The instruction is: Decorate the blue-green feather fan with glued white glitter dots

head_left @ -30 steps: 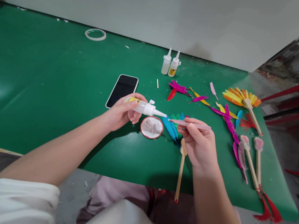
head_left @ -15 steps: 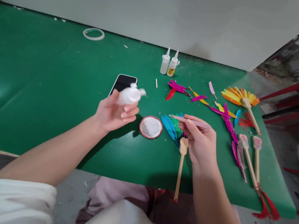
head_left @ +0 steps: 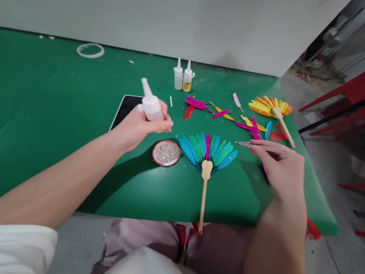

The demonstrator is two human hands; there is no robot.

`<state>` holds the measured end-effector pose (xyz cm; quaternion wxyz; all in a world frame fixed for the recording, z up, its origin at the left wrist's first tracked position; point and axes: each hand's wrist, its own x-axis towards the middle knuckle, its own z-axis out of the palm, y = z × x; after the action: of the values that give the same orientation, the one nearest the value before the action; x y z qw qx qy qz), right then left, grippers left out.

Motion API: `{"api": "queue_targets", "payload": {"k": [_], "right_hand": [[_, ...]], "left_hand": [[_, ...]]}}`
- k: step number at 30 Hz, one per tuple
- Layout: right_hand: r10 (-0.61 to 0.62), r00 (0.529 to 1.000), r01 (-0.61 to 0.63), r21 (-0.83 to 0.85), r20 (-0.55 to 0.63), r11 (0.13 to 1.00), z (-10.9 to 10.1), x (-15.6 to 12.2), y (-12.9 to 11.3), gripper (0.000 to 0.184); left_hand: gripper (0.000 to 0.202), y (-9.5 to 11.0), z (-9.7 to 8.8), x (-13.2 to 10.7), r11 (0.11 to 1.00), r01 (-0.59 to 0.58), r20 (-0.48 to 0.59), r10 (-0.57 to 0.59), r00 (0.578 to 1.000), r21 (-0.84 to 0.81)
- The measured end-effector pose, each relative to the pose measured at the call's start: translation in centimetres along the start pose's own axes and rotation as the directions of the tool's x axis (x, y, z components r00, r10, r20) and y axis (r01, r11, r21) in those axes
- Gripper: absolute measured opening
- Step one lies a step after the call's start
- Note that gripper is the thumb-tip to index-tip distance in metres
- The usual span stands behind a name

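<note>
My left hand (head_left: 136, 127) is closed around a white glue bottle (head_left: 152, 108), its nozzle pointing up and tilted slightly left. Pinched in my right hand (head_left: 283, 166) is a pair of pink tweezers (head_left: 266, 147), tips toward the left. Between the hands a feather fan (head_left: 207, 168) lies on the table, with blue, green and one magenta feather spread above its wooden handle. A small round dish (head_left: 166, 154) with a red rim sits just left of the fan, below my left hand.
Two small bottles (head_left: 183, 77) stand at the back. Loose feathers (head_left: 196, 103) and a yellow-orange feather fan (head_left: 272, 108) lie to the right. A phone (head_left: 124, 110) is partly behind my left hand. A tape ring (head_left: 90, 51) lies at the back left of the green table (head_left: 32, 133).
The bottle in my left hand has turned from lying sideways to nozzle up. My right hand with the tweezers has moved right, uncovering the fan. The view has shifted right.
</note>
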<state>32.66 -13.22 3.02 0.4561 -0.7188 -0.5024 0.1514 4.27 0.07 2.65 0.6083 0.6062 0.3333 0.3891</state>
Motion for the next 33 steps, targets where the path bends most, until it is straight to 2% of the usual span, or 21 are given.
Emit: {"api": "queue_targets", "payload": {"k": [3,5,8,10,12,15,19,24,26,30,33], "right_hand": [[-0.011,0.988,0.03,-0.119,0.151,0.992,-0.4,0.2,0.9,0.014],[-0.003,0.977,0.032,-0.133,0.213,0.991,-0.1,0.3,1.4,0.015],[0.026,0.967,0.004,-0.116,0.253,0.993,0.4,0.4,2.0,0.015],[0.04,0.959,-0.015,-0.091,0.28,0.996,0.5,0.4,2.3,0.015],[0.042,0.951,-0.021,-0.071,0.308,0.997,0.7,0.5,2.5,0.015],[0.015,0.951,0.003,-0.058,0.307,0.998,1.1,0.5,2.8,0.015],[0.002,0.951,0.015,-0.051,0.31,0.999,1.5,0.6,3.0,0.013],[-0.001,0.947,0.027,-0.075,0.322,0.997,1.6,0.5,3.0,0.015],[-0.007,0.948,0.033,-0.077,0.317,0.996,1.6,0.5,2.9,0.014],[0.0,0.947,0.029,-0.086,0.32,0.996,1.6,0.5,2.7,0.014],[0.013,0.947,0.013,-0.08,0.321,0.997,1.6,0.5,2.8,0.014]], "left_hand": [[0.02,1.7,3.5,2.5,0.97,-0.057,0.049,0.047,0.998,0.237],[0.02,1.9,6.2,4.0,0.95,-0.091,0.104,0.062,0.993,0.299],[0.022,0.9,9.6,5.4,0.933,-0.146,0.204,0.081,0.976,0.329],[0.025,-0.4,10.9,5.8,0.911,-0.17,0.288,0.06,0.956,0.375],[0.032,-1.5,11.3,5.8,0.878,-0.181,0.356,0.013,0.934,0.443],[0.036,-2.4,11.0,5.8,0.842,-0.183,0.389,-0.034,0.92,0.507],[0.034,-2.7,10.5,6.0,0.837,-0.186,0.382,-0.03,0.924,0.515],[0.036,-2.9,10.9,5.9,0.823,-0.204,0.429,-0.053,0.902,0.53],[0.031,-3.0,11.1,5.9,0.771,-0.242,0.431,-0.046,0.901,0.589],[0.026,-3.1,11.5,5.9,0.592,-0.34,0.45,-0.042,0.892,0.731],[0.029,-3.0,11.6,5.7,0.575,-0.341,0.486,-0.115,0.866,0.744]]}}
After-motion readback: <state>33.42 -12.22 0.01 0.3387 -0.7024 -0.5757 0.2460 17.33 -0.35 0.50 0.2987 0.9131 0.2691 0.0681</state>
